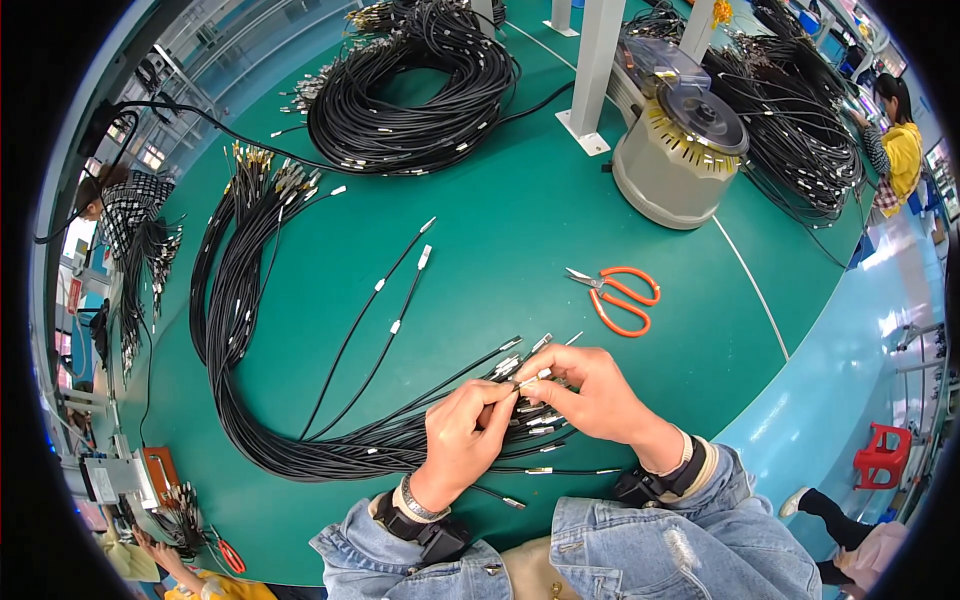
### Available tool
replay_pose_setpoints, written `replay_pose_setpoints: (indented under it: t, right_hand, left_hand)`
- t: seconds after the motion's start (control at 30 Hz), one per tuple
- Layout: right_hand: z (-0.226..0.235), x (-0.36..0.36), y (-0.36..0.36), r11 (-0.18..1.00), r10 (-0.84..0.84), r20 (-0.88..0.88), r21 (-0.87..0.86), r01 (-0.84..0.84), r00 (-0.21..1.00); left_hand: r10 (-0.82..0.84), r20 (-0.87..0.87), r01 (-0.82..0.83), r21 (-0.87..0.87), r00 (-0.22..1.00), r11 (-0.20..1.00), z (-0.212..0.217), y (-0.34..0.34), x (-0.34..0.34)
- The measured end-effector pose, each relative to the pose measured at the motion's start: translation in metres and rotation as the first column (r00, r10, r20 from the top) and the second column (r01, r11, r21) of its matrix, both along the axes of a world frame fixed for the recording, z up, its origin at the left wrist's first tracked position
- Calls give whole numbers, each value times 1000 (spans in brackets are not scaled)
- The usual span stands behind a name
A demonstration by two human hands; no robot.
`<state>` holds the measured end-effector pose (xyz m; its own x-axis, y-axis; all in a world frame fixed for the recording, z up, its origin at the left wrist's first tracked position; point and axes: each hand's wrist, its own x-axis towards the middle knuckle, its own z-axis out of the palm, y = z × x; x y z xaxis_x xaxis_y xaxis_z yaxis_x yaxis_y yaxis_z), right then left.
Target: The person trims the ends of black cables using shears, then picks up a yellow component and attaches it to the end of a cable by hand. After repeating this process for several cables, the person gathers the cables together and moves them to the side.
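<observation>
In front of me, my left hand [465, 432] and my right hand [600, 398] meet over the connector ends of a bundle of black cables [285, 455]. Fingertips of both hands pinch one thin black cable close to its end, where a small white piece shows at my right fingers. The fingers hide part of that end. Under and around my hands, metal tips and white tags of several cables fan out. Two cable ends [395, 325] stick up from the bundle onto the green table [500, 270]. Beyond my right hand lie orange-handled scissors [620, 298], blades apart.
A large coil of black cables [330, 125] lies at the back. Grey posts [597, 75] stand beside a round grey machine [660, 180] with a dark top. More cables [790, 140] are heaped behind it. People sit around; a red stool [882, 457] stands at right.
</observation>
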<state>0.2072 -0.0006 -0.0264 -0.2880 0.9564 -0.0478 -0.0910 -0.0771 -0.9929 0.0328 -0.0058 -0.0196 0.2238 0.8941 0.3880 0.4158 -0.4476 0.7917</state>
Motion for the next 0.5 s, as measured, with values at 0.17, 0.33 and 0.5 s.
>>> replay_pose_setpoints:
  t: [0.17,0.33,0.5]
  right_hand:
    - [1,0,-1,999,-19,17,29,19,1000]
    - [3,1,-2,1000,-19,11,-7,19,1000]
    - [3,2,-2,1000,2,18,-10,-2,1000]
  left_hand:
    - [-12,-15,12,40,1000,999,-1,1,0]
    - [-20,-31,21,27,999,999,0,0,-1]
    - [-19,-39,21,40,999,999,-1,-1,-3]
